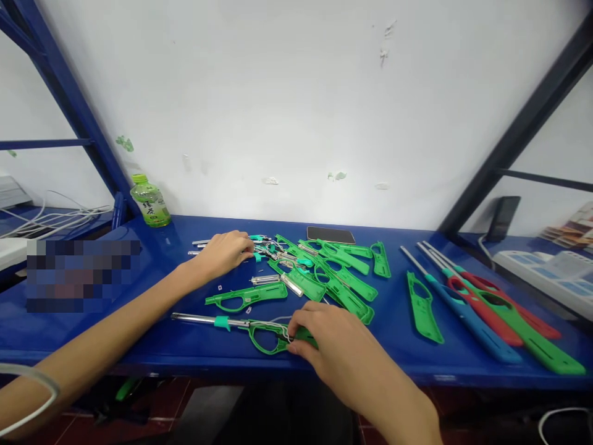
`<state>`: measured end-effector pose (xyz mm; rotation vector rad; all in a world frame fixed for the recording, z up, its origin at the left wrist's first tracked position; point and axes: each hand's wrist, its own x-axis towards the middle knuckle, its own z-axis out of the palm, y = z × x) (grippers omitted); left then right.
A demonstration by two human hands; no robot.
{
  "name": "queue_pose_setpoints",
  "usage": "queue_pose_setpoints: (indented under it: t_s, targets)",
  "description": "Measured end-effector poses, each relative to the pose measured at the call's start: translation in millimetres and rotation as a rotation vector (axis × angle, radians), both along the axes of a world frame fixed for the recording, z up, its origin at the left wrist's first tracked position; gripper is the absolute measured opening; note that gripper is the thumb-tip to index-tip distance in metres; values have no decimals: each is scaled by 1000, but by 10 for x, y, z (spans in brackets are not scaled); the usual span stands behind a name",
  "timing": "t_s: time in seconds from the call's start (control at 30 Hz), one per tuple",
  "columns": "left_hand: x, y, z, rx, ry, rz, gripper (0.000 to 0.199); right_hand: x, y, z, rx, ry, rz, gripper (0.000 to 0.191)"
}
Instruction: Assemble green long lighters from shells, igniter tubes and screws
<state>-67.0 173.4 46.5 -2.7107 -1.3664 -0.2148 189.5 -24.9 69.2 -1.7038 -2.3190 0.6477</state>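
The open lighter assembly, a green plastic half-shell (264,351) with a slim silver metal tube (192,318) and a teal collar (222,322), lies near the front edge of the blue tabletop (167,346), tube toward the left. The right hand (331,337) is at its handle end: thumb and forefinger stand slightly apart over the shell's interior, beside thin white wires (286,332). Whether they clamp a part cannot be told.

Handling: the shell appears light, stiff and smooth; the tube, rigid and possibly slippery. The wires appear soft and easily snagged. Take hold of the shell by its outer edges behind the trigger loop, keeping clear of the wires.

Just beyond lies a separate green plastic half-shell with a loop (259,295). Farther back, the left hand (227,250) reaches to a pile of silver tubes and wired parts; its fingers are curled together, and any grip is hidden. Beside the pile, more green half-shells (352,281) overlap. Behind them lies a dark, flat phone (330,235).
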Motion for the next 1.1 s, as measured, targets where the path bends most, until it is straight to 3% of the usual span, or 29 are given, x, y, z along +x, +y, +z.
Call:
queue_pose_setpoints:
  t_s: [0.2,0.3,0.37,0.47,0.6,0.7,1.1]
  targets:
    - [-69,-171,134,18,-107,47,23,20,13,-30,6,30,3,9]
    - [-143,-411,247,32,-234,61,16,26,35,-43,6,51,11,10]
    - [-176,-650,288,19,-335,47,23,27,44,-47,10,49,5,9]
    - [-179,-1045,264,4,-450,5,32,30,46,-47,20,28,-7,5]
    - [-142,-1379,143,-158,-485,-122,25,34,40,-36,21,27,-9,5]
    - [-123,-1422,67,-275,-481,-156,21,39,38,-36,18,49,-13,7]
    - [84,-1481,-102,-273,-404,-172,17,60,34,-95,32,46,16,7]
